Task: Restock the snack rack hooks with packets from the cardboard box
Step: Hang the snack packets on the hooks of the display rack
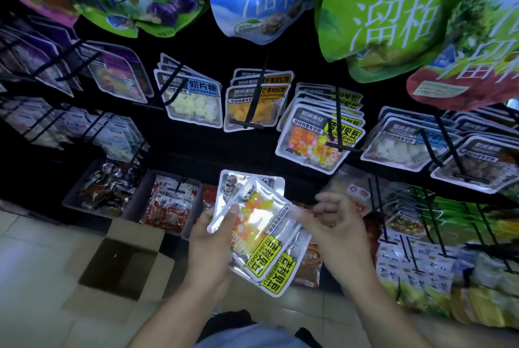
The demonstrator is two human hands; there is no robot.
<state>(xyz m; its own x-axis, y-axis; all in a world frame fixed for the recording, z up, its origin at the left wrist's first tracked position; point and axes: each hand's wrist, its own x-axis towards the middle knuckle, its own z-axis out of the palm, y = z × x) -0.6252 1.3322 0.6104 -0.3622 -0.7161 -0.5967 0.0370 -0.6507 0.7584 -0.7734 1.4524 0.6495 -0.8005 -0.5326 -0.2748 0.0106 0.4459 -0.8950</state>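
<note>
Packets [266, 238] in left grip [209, 238] (fanned)

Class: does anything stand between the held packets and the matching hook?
Nothing visible does. The left hand grips the packets in open space below the hook, which already carries matching packets.

Black snack rack [196, 134] with hooks [338, 120] carrying hung packets [314, 137], up beyond the fingertips. Grey bins [132, 193] of packets at rack bottom, left of the fingers. Tiled floor [36, 263] carries open cardboard box [126, 263] (flaps out), lower left of the fingers.
</note>
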